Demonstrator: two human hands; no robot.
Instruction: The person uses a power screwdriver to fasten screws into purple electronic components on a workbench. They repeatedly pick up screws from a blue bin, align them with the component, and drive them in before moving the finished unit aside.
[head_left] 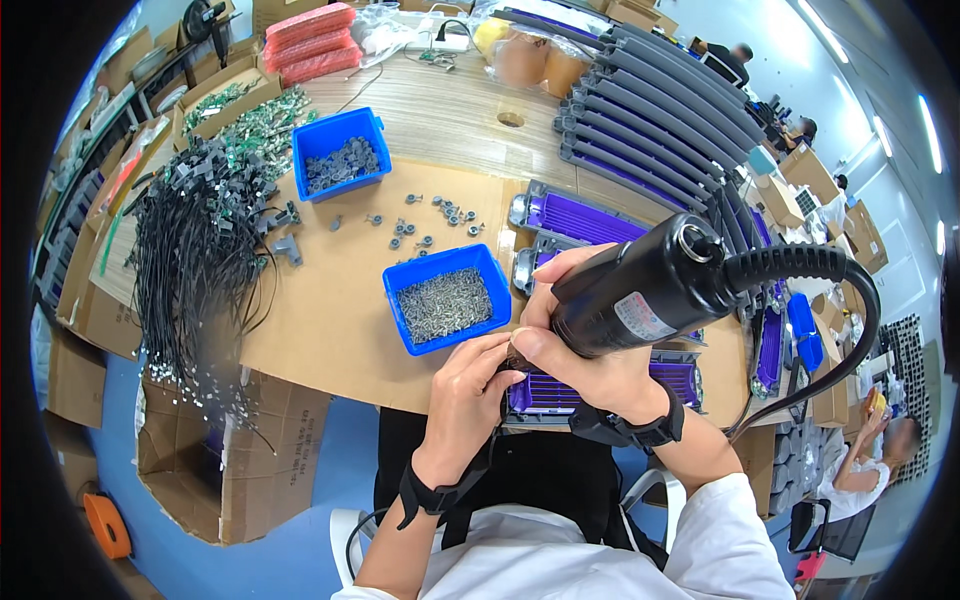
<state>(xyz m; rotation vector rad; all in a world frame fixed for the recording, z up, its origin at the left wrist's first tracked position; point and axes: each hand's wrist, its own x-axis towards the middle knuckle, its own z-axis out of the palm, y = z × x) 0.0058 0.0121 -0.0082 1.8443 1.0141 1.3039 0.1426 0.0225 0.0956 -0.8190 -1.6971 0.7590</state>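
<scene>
In my right hand [590,372] is a black electric screwdriver [625,295], its cable end pointing up and to the right. The fingers wrap its body, and its tip end is mostly hidden by my hands. My left hand [463,395] has its fingers pinched together right at that end; what they hold, if anything, is hidden. Below both hands lies a purple and grey slatted housing [545,393], partly covered by them. Just beyond my left hand stands a blue bin [452,341] filled with small metal screws [440,303].
Another blue bin [345,187] holds grey round parts, with several loose ones [455,213] nearby. Bundled black cables [195,260] hang over the left edge. More purple housings [590,212] and stacked grey strips [650,110] lie beyond my right hand. A thick cable [868,310] loops at right.
</scene>
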